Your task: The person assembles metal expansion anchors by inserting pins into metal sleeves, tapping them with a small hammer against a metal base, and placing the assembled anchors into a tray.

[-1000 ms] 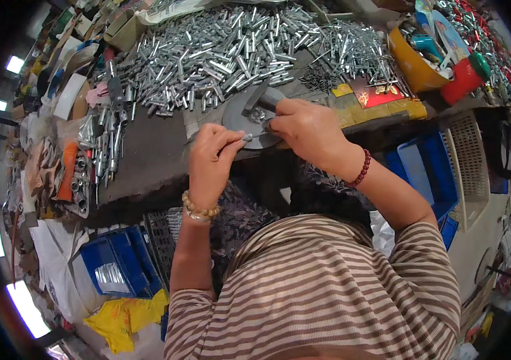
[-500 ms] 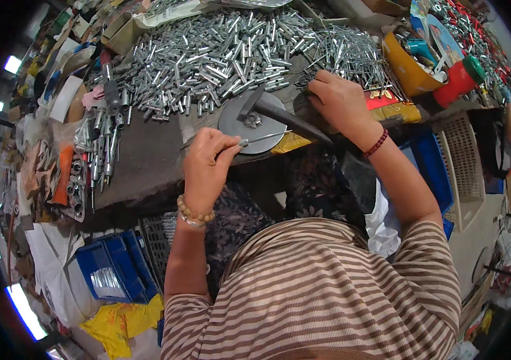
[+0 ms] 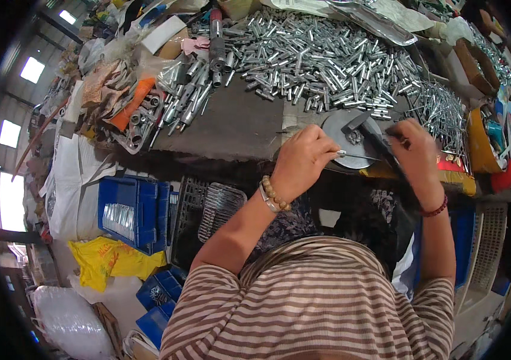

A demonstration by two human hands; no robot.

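My left hand point(image 3: 306, 161) is closed in a pinch on a thin metal rod point(image 3: 360, 156) with a thicker, sleeve-like end at the fingertips. The rod points right, across the near edge of a round grey metal plate point(image 3: 334, 125). On the plate rests a hammer point(image 3: 380, 144), its dark handle slanting toward me and to the right. A small cluster of metal bits point(image 3: 354, 137) lies beside the hammer head. My right hand point(image 3: 417, 157) is just right of the handle, fingers bent and smeared by motion; whether it touches the handle or holds anything is unclear.
A large heap of shiny metal sleeves point(image 3: 327, 60) covers the back of the bench, with thin rods point(image 3: 441, 111) at its right. Sockets and a power tool point(image 3: 216, 45) lie left. Below the bench stand blue bins point(image 3: 126, 210) and a beige crate point(image 3: 488, 252).
My view has turned left, so the bench appears shifted right. My right hand has come from the rod pile down toward the hammer handle. My left hand still pinches the rod.
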